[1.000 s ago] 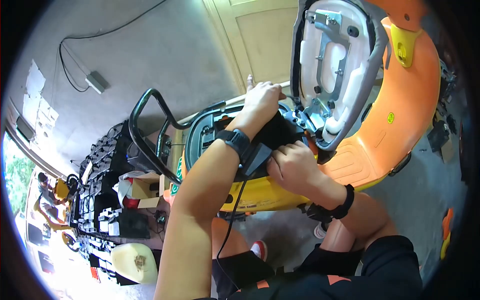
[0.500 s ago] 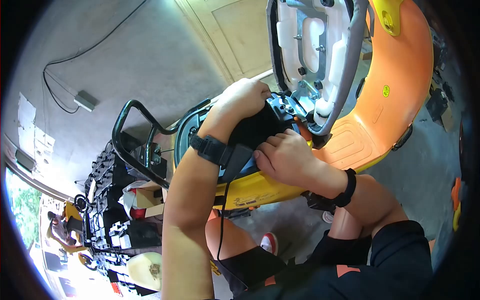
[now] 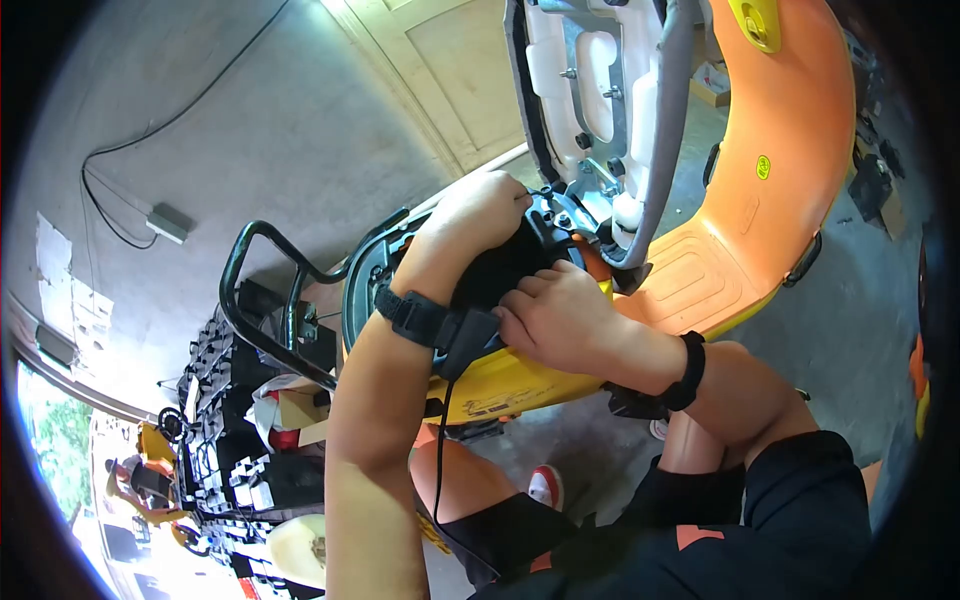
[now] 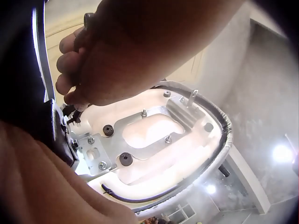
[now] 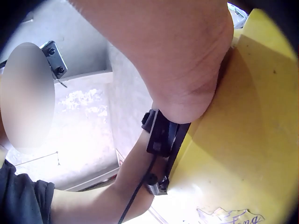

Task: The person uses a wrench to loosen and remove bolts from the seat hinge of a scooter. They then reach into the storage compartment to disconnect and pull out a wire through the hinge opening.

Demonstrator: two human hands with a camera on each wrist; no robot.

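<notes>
An orange-and-yellow scooter stands with its seat [image 3: 625,130] raised, showing the white underside with a metal bracket. Beneath it lies the black under-seat compartment [image 3: 490,270]. My left hand [image 3: 475,215] reaches across to the far side, close by the seat hinge [image 4: 96,154]. Its curled fingers [image 4: 70,63] pinch a small dark rod-like piece [image 4: 74,115], mostly hidden by the hand. On the near side my right hand [image 3: 565,315] grips the compartment's rim, fingers bent over it and fingertips hidden. The heel of that hand sits against the yellow side panel [image 5: 252,121].
A black rear grab rail [image 3: 240,270] sticks out at the left of the scooter. Several black batteries [image 3: 215,390] and a cardboard box [image 3: 300,412] line the wall. A cable [image 3: 440,460] hangs from the left wrist camera. Another person [image 3: 125,480] is in the background.
The head view has shifted, so the scooter and seat appear further left. My left hand's raised digit has folded down near the hinge. The right hand stays at the rim.
</notes>
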